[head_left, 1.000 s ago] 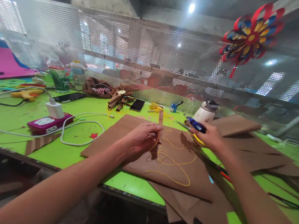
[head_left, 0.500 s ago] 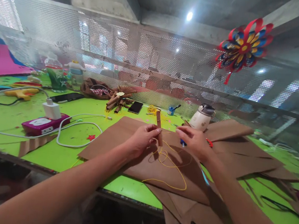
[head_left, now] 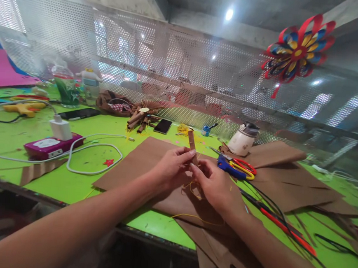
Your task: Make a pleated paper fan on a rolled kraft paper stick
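Observation:
My left hand point(head_left: 176, 167) pinches a thin rolled brown paper tube point(head_left: 191, 140), which stands nearly upright with its top pointing away. Against the tube's lower end, my right hand point(head_left: 214, 184) has its thumb and fingers closed; the fingers hide that end. Yellow string point(head_left: 194, 218) loops below the hands and trails over a large brown paper sheet point(head_left: 142, 160). Just right of my right hand lie scissors with red and yellow handles point(head_left: 246, 166) and a blue-handled tool point(head_left: 226, 166).
A purple power strip point(head_left: 52, 146) with a white cable sits at left. Phones point(head_left: 163, 126), a bundle of paper rolls point(head_left: 136, 120), a blue jar point(head_left: 205, 130) and a cream jug point(head_left: 243, 140) stand behind. Brown sheets point(head_left: 289, 192) and a red-black tool point(head_left: 289, 231) are at right.
My right hand has moved left and in to the tube's lower end, closing there. The scissors and blue-handled tool now show more. My left hand keeps its hold on the tube.

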{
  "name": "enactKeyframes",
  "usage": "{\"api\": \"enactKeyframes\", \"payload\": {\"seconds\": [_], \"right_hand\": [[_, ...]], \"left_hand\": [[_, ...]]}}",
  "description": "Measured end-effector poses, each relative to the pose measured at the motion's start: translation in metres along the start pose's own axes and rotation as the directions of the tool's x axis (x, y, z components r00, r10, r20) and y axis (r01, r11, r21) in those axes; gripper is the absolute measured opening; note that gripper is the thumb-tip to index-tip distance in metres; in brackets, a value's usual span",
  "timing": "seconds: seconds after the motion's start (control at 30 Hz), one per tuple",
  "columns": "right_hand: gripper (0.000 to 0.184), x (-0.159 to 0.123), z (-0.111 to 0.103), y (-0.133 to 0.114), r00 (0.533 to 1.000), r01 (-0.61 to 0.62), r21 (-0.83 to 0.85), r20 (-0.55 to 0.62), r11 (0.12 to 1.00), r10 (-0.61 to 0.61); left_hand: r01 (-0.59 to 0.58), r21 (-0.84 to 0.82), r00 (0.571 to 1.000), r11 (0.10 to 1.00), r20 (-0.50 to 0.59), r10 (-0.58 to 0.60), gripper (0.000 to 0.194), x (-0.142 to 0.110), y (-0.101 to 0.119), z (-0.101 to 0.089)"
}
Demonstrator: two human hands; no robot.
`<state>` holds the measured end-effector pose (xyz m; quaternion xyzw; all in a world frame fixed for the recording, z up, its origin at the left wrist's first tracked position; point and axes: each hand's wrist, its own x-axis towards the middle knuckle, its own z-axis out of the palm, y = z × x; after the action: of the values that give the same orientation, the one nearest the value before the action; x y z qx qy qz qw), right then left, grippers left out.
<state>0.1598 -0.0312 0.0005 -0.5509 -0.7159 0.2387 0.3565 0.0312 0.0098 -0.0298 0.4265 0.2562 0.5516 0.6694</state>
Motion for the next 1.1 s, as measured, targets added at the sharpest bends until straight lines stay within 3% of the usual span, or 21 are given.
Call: {"api": "enactKeyframes", "payload": {"seconds": [0.1,0.27,0.37,0.57,0.8,1.1], "right_hand": [[0.027,0.000,0.008,0.009,0.999,-0.025,-0.024,-0.035,0.999,0.025],[0.039,0.002,0.019,0.028,0.990,0.118,-0.044,-0.078,0.992,-0.121],[0.042,0.001,0.021,0.030,0.986,0.130,-0.129,-0.085,0.983,-0.142],[0.039,-0.001,0.021,0.029,0.965,0.244,-0.137,-0.060,0.960,-0.254],[0.034,-0.008,0.005,0.007,0.991,0.116,-0.369,-0.025,0.922,-0.134],[0.034,-0.003,0.002,0.005,0.999,0.047,-0.346,0.042,0.937,-0.034]], "left_hand": [[-0.003,-0.016,0.999,1.000,-0.046,0.002,0.017,0.004,-0.002,-0.004],[0.021,-0.037,0.998,0.999,-0.054,-0.022,0.020,0.009,-0.007,-0.010],[0.025,-0.044,0.998,0.999,-0.052,-0.028,0.020,0.009,-0.008,-0.011],[0.050,-0.083,0.998,0.995,-0.024,-0.052,0.020,0.006,-0.007,-0.008],[0.053,-0.112,0.999,0.992,0.013,-0.052,0.020,0.008,-0.005,-0.008],[0.028,-0.046,1.000,0.999,0.004,-0.028,0.017,0.008,-0.004,-0.009]]}}
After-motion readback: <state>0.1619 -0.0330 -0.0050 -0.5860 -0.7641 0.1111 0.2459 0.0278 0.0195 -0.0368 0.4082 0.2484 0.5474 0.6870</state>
